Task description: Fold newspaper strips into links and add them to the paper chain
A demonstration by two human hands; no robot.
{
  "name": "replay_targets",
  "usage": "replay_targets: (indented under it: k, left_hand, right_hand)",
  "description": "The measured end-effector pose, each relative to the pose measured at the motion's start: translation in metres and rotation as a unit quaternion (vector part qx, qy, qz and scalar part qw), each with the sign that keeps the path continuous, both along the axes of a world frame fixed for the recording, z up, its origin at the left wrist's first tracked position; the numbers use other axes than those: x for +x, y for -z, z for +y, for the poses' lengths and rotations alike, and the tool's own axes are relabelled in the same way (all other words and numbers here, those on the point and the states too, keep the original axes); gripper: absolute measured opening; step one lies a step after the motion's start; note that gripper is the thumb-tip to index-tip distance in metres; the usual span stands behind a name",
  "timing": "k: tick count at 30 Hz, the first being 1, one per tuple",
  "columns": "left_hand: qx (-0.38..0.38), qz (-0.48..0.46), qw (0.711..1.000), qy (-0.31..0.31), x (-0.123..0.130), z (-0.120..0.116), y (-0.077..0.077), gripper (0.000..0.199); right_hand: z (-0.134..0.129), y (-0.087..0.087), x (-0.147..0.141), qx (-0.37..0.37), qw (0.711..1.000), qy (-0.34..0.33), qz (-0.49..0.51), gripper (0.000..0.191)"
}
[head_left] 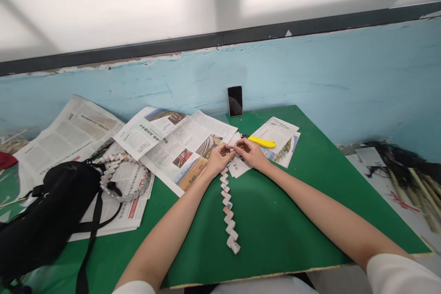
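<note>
A zigzag chain of folded newspaper strips (228, 210) lies on the green table, running from its near end up to my hands. My left hand (219, 158) is closed, its thumb and fingers pinching the far end of the chain. Right beside it, my right hand (251, 152) pinches a small piece of folded paper at that same end. The fingertips of both hands nearly meet, so the exact fold between them is hidden. Under and behind the right hand lie cut newspaper pieces (275, 129) and a yellow-handled utility knife (263, 142).
A phone (235, 101) leans upright against the blue wall. Newspaper sheets (161, 147) spread over the left side. A black bag (65, 197) with straps and a looped folded-paper chain (129, 193) sit at the left. Bamboo-like sticks (422, 197) lie beyond the table's right edge.
</note>
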State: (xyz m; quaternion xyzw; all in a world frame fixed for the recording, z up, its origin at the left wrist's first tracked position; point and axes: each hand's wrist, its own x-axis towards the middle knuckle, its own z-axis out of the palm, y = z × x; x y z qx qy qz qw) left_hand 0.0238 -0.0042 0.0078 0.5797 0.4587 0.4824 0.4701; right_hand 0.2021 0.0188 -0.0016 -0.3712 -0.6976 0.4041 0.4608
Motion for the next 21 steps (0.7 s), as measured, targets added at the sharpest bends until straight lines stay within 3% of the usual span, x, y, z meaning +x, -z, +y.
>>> replay_targets:
  k: [21]
  left_hand:
    - [-0.006,0.052,0.999,0.008,0.0,0.0007,-0.0018,0.031]
  right_hand:
    - [0.0044,0.0048,0.0006,0.009,1.0,0.027,0.01,0.018]
